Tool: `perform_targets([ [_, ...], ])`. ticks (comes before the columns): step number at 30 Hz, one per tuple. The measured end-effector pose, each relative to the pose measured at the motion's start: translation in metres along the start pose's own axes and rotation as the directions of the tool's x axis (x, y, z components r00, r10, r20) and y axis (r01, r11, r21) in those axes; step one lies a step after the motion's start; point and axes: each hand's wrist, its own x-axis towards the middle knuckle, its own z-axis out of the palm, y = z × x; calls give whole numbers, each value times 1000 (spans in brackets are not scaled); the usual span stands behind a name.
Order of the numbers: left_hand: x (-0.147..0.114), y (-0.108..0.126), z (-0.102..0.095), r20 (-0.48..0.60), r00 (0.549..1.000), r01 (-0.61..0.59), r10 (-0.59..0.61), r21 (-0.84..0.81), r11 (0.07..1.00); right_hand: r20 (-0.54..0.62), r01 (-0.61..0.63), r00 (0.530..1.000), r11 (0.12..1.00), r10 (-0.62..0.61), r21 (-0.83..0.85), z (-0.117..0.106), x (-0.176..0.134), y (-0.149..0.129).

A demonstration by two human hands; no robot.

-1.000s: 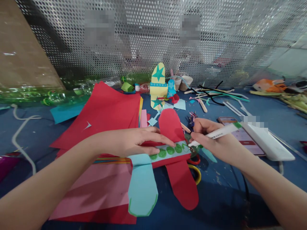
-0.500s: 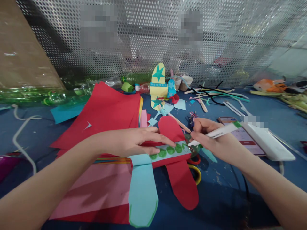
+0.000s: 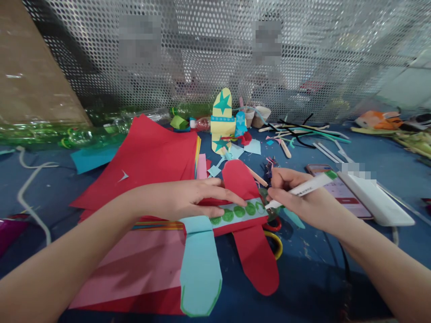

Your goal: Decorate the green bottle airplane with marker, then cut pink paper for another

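My right hand (image 3: 292, 193) pinches a white marker (image 3: 308, 186) with a green end. Its tip is at the right end of a light blue paper strip (image 3: 240, 223), which bears a row of several green dots. The last shape by the tip is a green outline, partly filled. Under the strip lies a red paper plane shape (image 3: 257, 260) with rounded wings. My left hand (image 3: 191, 197) lies flat with fingers spread, its fingertips pressing on the strip. A light blue paper piece (image 3: 201, 269) with green edge lines hangs from the left end.
Red paper sheets (image 3: 155, 157) are stacked at left, with pink paper (image 3: 134, 264) in front. A yellow paper plane with teal stars (image 3: 222, 121) stands behind. Scissors (image 3: 276, 244) lie partly under the red shape. A phone (image 3: 346, 193) and a white power bank (image 3: 377, 199) are at right.
The marker tip has shifted very slightly right and down beside the last green outline. My left hand stays in place on the strip.
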Motion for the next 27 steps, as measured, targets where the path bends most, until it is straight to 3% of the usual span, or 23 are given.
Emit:
perform_targets([
  [27, 0, 1, 0, 3, 1000, 5, -5, -13, 1000, -33, -14, 999, 1000, 15, 16, 3, 0, -2],
])
